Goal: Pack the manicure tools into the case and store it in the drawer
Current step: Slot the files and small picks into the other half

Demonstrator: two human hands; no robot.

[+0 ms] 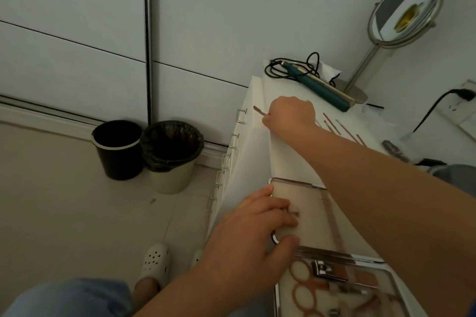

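Observation:
An open manicure case (311, 216) with a chrome rim lies on the white drawer unit (260, 152). Its lower half (381, 288) holds rose-gold scissors (306, 283) and a nail clipper (327, 269). My left hand (255, 234) rests on the case's upper half, fingers spread over the pale lining. My right hand (288, 116) reaches far across the top and pinches a thin rose-gold tool (258, 110), its tip sticking out to the left. Several more slim tools (342, 126) lie loose on the top, just right of that hand.
A teal hair iron (316, 87) with black cord and a standing round mirror (404, 13) occupy the far end. Two bins (146, 149) stand on the floor to the left. Drawer handles (240, 116) run down the unit's front. A plug (463, 94) sits in the wall at right.

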